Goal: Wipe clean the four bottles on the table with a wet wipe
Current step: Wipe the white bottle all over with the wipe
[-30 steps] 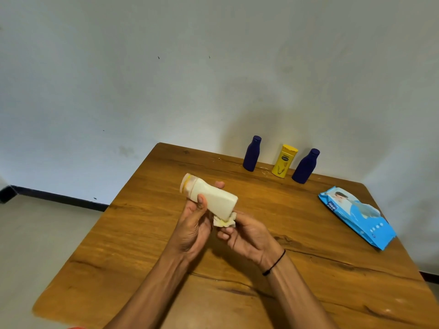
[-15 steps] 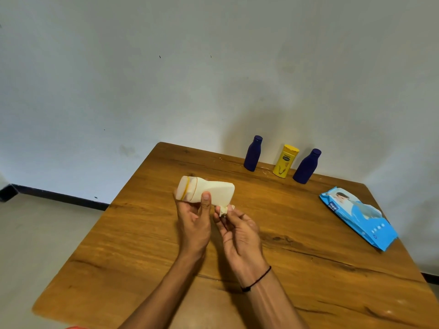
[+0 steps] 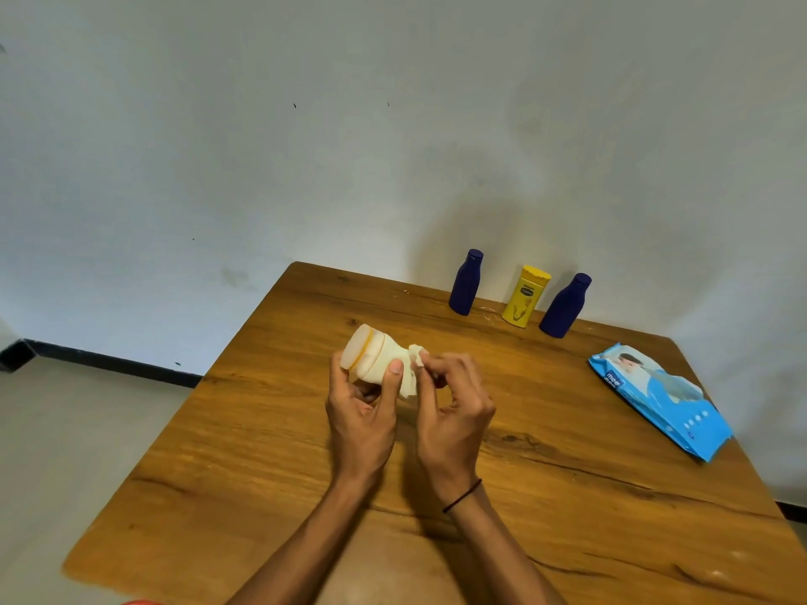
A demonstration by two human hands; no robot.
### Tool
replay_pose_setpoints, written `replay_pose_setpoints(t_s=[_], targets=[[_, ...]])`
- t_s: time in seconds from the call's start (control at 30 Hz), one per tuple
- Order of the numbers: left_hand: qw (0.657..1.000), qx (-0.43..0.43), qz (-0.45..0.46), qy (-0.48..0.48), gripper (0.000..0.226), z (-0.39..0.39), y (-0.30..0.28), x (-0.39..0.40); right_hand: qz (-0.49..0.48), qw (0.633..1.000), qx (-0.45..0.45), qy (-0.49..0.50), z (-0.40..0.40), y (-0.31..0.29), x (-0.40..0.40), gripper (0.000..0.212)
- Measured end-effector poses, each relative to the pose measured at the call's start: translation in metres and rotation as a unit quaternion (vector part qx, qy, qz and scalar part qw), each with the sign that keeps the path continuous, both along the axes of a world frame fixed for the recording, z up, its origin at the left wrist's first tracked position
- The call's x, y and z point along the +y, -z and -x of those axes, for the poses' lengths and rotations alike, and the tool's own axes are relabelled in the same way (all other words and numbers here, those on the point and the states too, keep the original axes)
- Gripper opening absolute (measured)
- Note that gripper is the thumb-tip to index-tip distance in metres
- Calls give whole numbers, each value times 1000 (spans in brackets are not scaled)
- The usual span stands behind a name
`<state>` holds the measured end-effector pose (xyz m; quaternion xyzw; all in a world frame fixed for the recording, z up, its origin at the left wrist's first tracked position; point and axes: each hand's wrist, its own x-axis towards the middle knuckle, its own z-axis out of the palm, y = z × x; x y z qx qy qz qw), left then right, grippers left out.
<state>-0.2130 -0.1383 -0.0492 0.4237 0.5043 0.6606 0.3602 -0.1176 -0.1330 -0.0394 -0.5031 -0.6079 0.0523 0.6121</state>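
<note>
My left hand (image 3: 362, 408) grips a white bottle (image 3: 373, 362) with a yellow-ringed cap, held on its side above the wooden table (image 3: 270, 465), cap pointing left and away. My right hand (image 3: 454, 412) pinches a crumpled white wet wipe (image 3: 417, 358) against the bottle's upper body; its fingers hide the bottle's base. At the table's far edge stand a dark blue bottle (image 3: 466, 282), a yellow bottle (image 3: 526, 296) and a second dark blue bottle (image 3: 565, 305), all upright by the wall.
A blue wet-wipe pack (image 3: 659, 399) lies flat near the table's right edge. A grey wall rises right behind the table. The floor and a black skirting strip (image 3: 105, 364) show beyond the table's left edge.
The bottle has been turned in my left hand so its cap points more toward the far left. My right hand has moved the wipe from under the bottle's base up onto its body.
</note>
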Motion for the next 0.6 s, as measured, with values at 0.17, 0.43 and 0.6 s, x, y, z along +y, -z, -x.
replay_pose_setpoints(t_s=[0.17, 0.43, 0.6], targets=[[998, -22, 18, 64, 52, 0, 0, 1, -32, 993, -110, 0, 0, 0, -1, 21], [967, -101, 78, 221, 61, -1, 7, 4, -43, 992, -114, 9, -7, -7, 3, 20], [968, -88, 80, 220, 69, 3, 8, 4, -67, 984, -163, -13, -14, -4, 2, 21]])
